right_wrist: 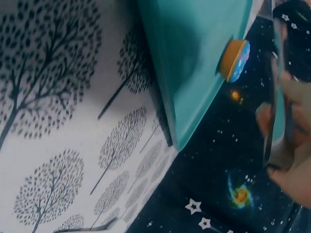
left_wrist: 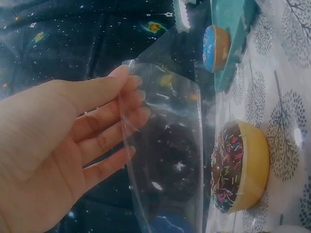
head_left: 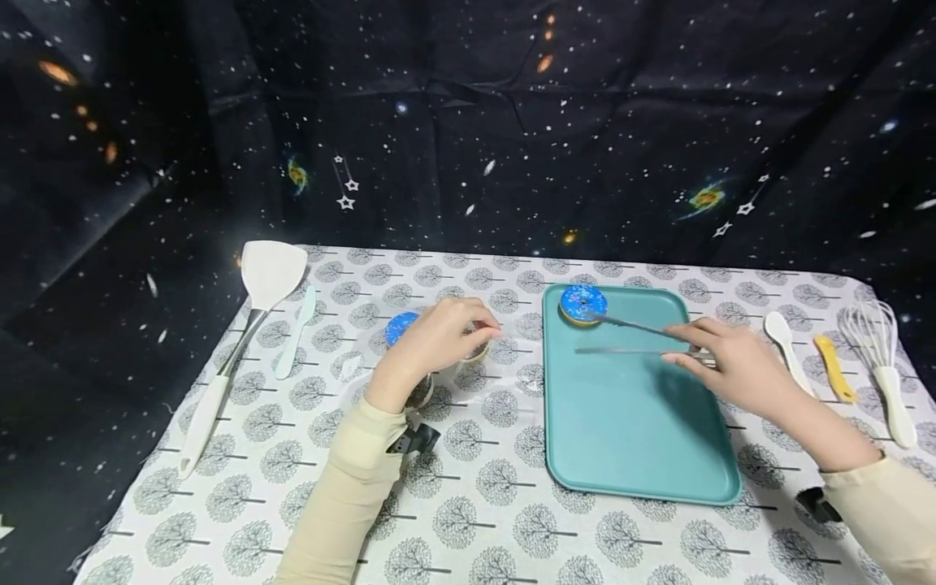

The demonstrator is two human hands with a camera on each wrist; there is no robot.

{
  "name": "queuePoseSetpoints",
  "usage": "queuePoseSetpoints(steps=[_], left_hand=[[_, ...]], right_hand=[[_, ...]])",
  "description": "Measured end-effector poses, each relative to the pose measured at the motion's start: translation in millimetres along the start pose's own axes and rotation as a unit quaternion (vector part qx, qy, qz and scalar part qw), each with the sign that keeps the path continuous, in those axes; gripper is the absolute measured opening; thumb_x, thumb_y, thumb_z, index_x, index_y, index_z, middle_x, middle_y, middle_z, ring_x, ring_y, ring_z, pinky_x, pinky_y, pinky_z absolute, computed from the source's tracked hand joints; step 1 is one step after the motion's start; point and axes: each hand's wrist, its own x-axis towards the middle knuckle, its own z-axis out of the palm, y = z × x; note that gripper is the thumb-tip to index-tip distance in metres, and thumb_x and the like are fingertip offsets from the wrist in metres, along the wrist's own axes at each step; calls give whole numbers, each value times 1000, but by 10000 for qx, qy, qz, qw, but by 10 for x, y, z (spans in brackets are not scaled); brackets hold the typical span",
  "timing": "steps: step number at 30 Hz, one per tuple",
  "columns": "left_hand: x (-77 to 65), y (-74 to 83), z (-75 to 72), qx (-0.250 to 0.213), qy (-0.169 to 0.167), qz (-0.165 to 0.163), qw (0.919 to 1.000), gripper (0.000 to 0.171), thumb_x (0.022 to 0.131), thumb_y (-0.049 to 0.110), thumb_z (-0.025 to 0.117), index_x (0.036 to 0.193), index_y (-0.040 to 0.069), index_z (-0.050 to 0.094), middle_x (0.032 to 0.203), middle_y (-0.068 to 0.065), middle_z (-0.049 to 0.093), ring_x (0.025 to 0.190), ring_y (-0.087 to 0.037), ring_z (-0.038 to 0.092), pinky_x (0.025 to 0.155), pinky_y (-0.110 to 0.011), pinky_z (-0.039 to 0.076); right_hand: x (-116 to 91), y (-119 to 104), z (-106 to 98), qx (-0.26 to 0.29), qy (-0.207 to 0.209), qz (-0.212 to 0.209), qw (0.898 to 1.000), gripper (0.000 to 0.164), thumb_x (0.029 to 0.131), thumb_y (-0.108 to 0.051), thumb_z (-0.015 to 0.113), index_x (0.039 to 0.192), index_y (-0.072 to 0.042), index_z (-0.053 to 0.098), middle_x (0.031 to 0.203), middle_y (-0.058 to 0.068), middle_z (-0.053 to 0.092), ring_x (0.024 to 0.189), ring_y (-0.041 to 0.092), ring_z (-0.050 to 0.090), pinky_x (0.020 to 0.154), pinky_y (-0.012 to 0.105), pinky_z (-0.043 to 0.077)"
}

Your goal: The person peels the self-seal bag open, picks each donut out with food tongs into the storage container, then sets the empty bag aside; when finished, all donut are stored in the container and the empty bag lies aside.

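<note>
My left hand [head_left: 446, 337] pinches the upper edge of a clear plastic bag [left_wrist: 163, 131] between thumb and fingers. Below it in the left wrist view is a toy doughnut with chocolate icing and coloured sprinkles [left_wrist: 228, 167]. A blue-iced toy doughnut [head_left: 400, 327] lies left of that hand, and another doughnut [head_left: 420, 392] is mostly hidden under the wrist. My right hand [head_left: 738, 366] grips metal tongs [head_left: 636, 325] over the teal tray [head_left: 629, 439], their arms spread apart. Near the tong tips, a second blue-iced doughnut [head_left: 582, 304] sits in the tray's far left corner.
On the left lie a white spatula [head_left: 272, 272] and a pale green knife [head_left: 296, 337]. To the tray's right are a white spoon [head_left: 786, 345], a yellow utensil [head_left: 834, 370] and a whisk [head_left: 886, 374]. A dark starry cloth [head_left: 468, 130] hangs behind the table.
</note>
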Motion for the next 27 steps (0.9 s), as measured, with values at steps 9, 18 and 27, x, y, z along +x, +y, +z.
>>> queuePoseSetpoints(steps=[9, 18, 27], left_hand=[[-10, 7, -15, -45, 38, -34, 10000, 20, 92, 26, 59, 101, 14, 72, 95, 5, 66, 82, -7, 58, 76, -25, 50], [-34, -8, -32, -87, 128, 51, 9999, 18, 92, 26, 60, 100, 14, 72, 93, 6, 66, 79, -6, 57, 75, -23, 50], [-33, -11, -53, -107, 160, 122, 9997, 19, 93, 26, 59, 100, 14, 72, 93, 6, 66, 78, -5, 57, 74, -23, 49]], right_hand=[[134, -319, 95, -42, -76, -1087, 9940, 37, 79, -30, 72, 111, -12, 67, 95, -1, 66, 80, 17, 61, 68, 37, 49], [418, -505, 323, -230, 98, -1235, 9920, 37, 85, -37, 66, 110, -10, 68, 94, 1, 67, 79, 19, 63, 68, 35, 46], [608, -677, 552, 181, -207, -824, 9962, 42, 79, -31, 74, 112, -5, 66, 95, 6, 65, 66, 15, 58, 59, 33, 51]])
